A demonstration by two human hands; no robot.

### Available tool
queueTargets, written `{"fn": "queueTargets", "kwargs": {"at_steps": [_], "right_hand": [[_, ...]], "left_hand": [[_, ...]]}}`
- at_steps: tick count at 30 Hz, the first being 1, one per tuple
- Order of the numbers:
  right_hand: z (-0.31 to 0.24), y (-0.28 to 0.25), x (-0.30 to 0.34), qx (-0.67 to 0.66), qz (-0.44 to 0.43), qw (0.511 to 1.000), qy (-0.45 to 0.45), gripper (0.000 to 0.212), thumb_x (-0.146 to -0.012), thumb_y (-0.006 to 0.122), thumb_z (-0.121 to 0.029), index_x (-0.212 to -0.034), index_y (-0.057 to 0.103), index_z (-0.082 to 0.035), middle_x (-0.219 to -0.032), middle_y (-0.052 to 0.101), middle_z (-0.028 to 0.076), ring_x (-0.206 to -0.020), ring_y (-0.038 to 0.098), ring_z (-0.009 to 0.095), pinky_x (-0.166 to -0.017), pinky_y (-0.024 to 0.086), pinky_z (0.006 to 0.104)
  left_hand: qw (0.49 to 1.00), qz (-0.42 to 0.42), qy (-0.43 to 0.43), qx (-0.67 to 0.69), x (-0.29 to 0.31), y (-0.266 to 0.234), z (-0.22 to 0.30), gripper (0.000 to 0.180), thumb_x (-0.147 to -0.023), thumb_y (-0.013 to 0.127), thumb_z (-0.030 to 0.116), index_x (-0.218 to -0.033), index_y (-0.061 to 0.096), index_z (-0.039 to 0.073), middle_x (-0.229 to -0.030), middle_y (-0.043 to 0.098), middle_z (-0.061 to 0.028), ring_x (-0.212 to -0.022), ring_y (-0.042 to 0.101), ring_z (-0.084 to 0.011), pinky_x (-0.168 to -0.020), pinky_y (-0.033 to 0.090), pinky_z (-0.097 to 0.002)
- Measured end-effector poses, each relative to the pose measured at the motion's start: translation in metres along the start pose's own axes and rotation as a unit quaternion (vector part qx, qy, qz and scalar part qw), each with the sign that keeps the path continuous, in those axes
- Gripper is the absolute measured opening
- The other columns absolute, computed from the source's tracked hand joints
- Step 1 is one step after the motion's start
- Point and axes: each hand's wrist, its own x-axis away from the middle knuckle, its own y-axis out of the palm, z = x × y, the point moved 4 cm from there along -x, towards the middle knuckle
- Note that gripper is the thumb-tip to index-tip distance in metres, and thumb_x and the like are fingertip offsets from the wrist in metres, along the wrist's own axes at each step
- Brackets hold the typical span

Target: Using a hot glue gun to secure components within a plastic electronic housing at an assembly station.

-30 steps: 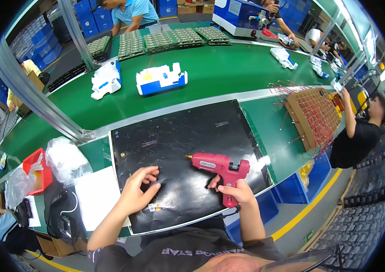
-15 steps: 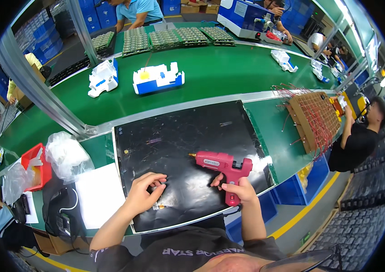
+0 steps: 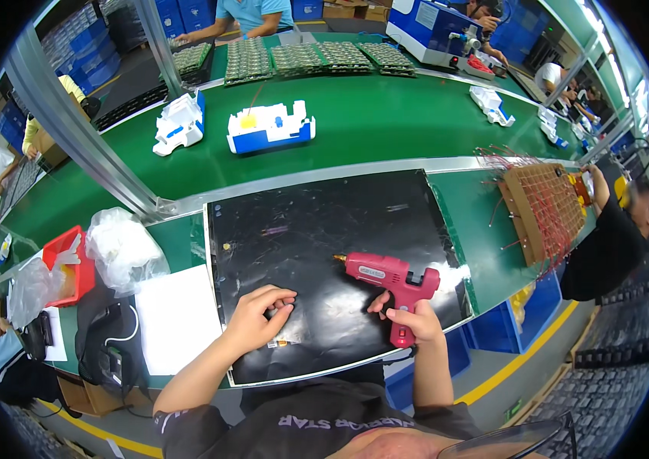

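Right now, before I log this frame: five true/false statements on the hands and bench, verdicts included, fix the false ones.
1. The right hand holds a pink glue gun. True.
2. The glue gun's nozzle points to the picture's right. False: it points left.
3. A blue-and-white housing sits beyond the black mat. True.
4. The left hand grips a red screwdriver. False: no object shows in it; it is at the mat's near left part.
5. A red bin stands to the left of the white sheet. True.
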Motion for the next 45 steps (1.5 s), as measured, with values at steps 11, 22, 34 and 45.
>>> {"fn": "queueTargets", "kwargs": {"at_steps": [11, 22, 34, 45], "right_hand": [[0.000, 0.000, 0.000, 0.037, -0.029, 0.999, -0.001, 0.021, -0.081, 0.066, -0.005, -0.101, 0.062, 0.000, -0.099, 0.066, 0.010, -0.098, 0.060, 0.019, -0.088, 0.045, 0.0329], [-0.002, -0.004, 0.002, 0.044, -0.030, 0.999, 0.001, 0.025, -0.079, 0.066, -0.001, -0.104, 0.061, 0.000, -0.100, 0.065, 0.011, -0.098, 0.061, 0.020, -0.088, 0.046, 0.0336], [-0.002, -0.002, 0.000, 0.041, -0.030, 0.999, -0.001, 0.023, -0.079, 0.066, -0.003, -0.102, 0.062, 0.000, -0.099, 0.066, 0.011, -0.098, 0.061, 0.021, -0.089, 0.046, 0.0338], [0.001, -0.001, 0.001, 0.029, -0.026, 0.999, -0.007, 0.024, -0.078, 0.066, -0.003, -0.102, 0.062, 0.000, -0.099, 0.066, 0.011, -0.097, 0.061, 0.020, -0.087, 0.045, 0.0325]], "left_hand": [[1.000, 0.008, -0.001, -0.027, -0.003, 0.002, -0.002, 0.017, -0.081, 0.066, 0.001, -0.098, 0.068, 0.002, -0.084, 0.066, -0.0092, -0.071, 0.064, -0.0179, -0.063, 0.049, -0.0259], [1.000, 0.000, 0.003, -0.025, -0.007, 0.005, 0.003, 0.017, -0.080, 0.066, -0.002, -0.096, 0.068, -0.001, -0.086, 0.067, -0.0101, -0.073, 0.064, -0.0159, -0.064, 0.049, -0.0245], [1.000, -0.001, 0.002, -0.020, -0.006, 0.003, 0.001, 0.017, -0.082, 0.066, 0.001, -0.099, 0.068, 0.000, -0.083, 0.066, -0.0101, -0.071, 0.064, -0.0177, -0.063, 0.049, -0.0252], [0.999, -0.043, 0.012, -0.013, -0.005, -0.001, 0.011, 0.016, -0.083, 0.066, 0.004, -0.098, 0.068, 0.001, -0.085, 0.067, -0.0106, -0.074, 0.066, -0.0207, -0.064, 0.051, -0.0286]]}}
